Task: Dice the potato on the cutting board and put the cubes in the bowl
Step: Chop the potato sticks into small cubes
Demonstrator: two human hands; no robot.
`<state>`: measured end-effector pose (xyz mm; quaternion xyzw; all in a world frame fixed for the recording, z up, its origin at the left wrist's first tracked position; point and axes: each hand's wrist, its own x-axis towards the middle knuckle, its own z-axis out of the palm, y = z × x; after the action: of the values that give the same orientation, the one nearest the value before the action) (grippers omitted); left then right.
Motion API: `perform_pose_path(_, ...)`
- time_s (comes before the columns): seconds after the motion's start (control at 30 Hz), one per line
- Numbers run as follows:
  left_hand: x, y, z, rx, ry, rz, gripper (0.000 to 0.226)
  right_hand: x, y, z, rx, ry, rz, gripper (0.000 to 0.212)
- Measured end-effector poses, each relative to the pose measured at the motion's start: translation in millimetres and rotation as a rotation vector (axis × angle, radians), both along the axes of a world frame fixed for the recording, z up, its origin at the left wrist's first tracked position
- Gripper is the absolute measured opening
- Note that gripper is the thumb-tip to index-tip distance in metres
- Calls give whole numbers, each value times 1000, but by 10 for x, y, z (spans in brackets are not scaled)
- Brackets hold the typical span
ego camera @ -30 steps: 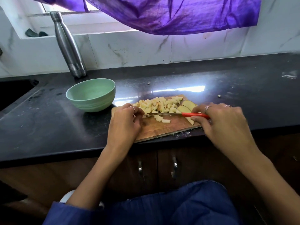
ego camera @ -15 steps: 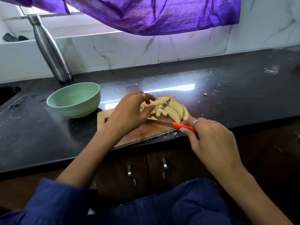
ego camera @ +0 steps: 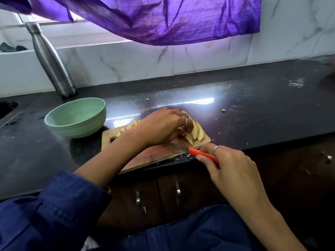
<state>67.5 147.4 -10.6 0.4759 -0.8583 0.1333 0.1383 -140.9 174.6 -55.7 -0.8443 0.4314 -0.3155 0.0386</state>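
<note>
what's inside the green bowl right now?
Nothing shows on the part of the bowl interior that faces the camera; its near rim hides the bottom. The potato cubes and slices sit on the cutting board, partly covered by the left hand.

**A home kitchen**

A dark polished stone surface (ego camera: 253,109) runs under marble-look wall tiles (ego camera: 136,64) and a window hung with a purple curtain (ego camera: 172,20). Wooden cabinet doors (ego camera: 163,196) with metal handles sit below; a steel bottle (ego camera: 52,62) stands by.
</note>
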Motion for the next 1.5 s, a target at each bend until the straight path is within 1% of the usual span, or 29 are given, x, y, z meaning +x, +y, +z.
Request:
perform_pose_path(0.07,32,9,-17,-16,122,3,17,0,7,42,15,13,-28,18)
perform_pose_path(0.13,65,28,-23,-56,336,28,13,15,-6,89,-11,36,-62,17)
perform_pose_path(0.2,102,81,14,-122,516,69,12,48,-23,148,-48,106,-82,22)
perform_pose_path(0.23,127,124,42,-147,577,99,13,65,-52,178,-29,127,-84,26)
perform_pose_path(0.33,219,330,96,-200,672,209,12,83,-168,269,-19,152,-96,32)
perform_pose_path(0.43,299,613,58,-269,752,331,10,67,-269,355,-34,110,-96,28)
perform_pose_path(0.5,320,809,-17,-312,788,394,13,29,-314,372,34,72,-53,24)
perform_pose_path(0.6,348,1080,-159,-366,805,481,16,-42,-268,328,165,59,61,22)
perform_pose_path(0.7,378,1230,-266,-399,838,545,19,-19,-133,278,233,94,146,29)
perform_pose_path(0.77,373,1250,-317,-405,850,556,20,77,-135,257,189,145,118,31)
perform_pose_path(0.87,319,1223,-391,-398,819,517,20,203,-219,258,54,180,20,32)
perform_pose_path(1.0,223,1164,-470,-366,704,486,16,76,-235,250,114,110,43,21)
perform_pose_path(1.1,151,1108,-515,-343,634,471,16,-54,-217,228,165,132,20,19)
perform_pose_path(1.17,113,1071,-543,-345,591,445,15,-68,-238,234,138,166,-32,19)
perform_pose_path(1.23,76,1031,-556,-344,575,416,13,-63,-256,260,133,159,-26,16)
perform_pose_path(1.37,23,987,-604,-354,542,419,16,-96,-195,245,267,54,85,5)
perform_pose_path(1.43,23,1003,-640,-359,531,426,16,-135,-160,199,353,19,103,6)
perform_pose_path(1.5,37,1035,-675,-339,504,427,17,-172,-161,178,483,22,102,8)
